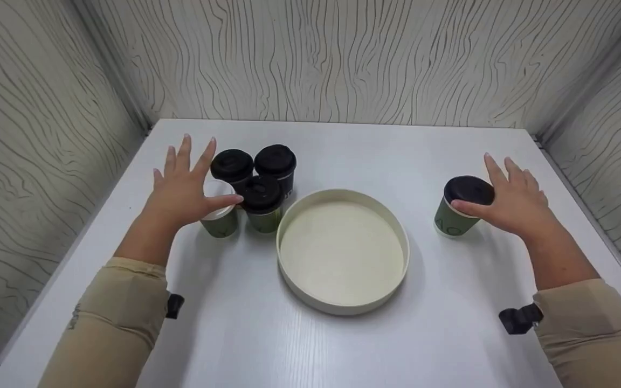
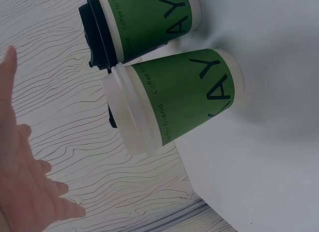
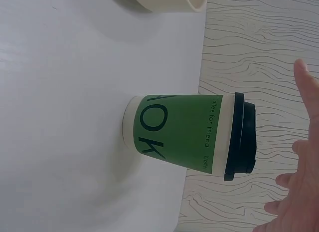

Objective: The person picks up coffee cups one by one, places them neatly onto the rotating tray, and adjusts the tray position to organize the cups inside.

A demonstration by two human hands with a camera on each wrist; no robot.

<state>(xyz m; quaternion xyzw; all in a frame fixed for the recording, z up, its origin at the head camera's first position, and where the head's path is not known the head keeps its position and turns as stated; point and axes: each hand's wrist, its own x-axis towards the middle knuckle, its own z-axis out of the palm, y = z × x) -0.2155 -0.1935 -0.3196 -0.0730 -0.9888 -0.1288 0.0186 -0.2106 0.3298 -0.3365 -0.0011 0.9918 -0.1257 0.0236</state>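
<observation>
Two hands hover with fingers spread and straight, neither gripping anything. The left hand (image 1: 181, 186) hangs over the green paper cup with the white plastic lid (image 1: 219, 211), its thumb just above the lid's rim; whether it touches I cannot tell. The right hand (image 1: 510, 202) is beside the lone green paper cup with the black lid (image 1: 461, 207), thumb at the lid's edge.

The white-lidded cup stands at the front left of a tight cluster with three black-lidded cups (image 1: 259, 178), touching or nearly so. Between the hands sits a round cream shallow tray (image 1: 310, 293) on the white desk (image 1: 343, 145).

To take hold well, I judge each hand should wrap the cup's body below the lid, squeeze gently, and lift straight up, the left avoiding the neighbouring cups.
</observation>
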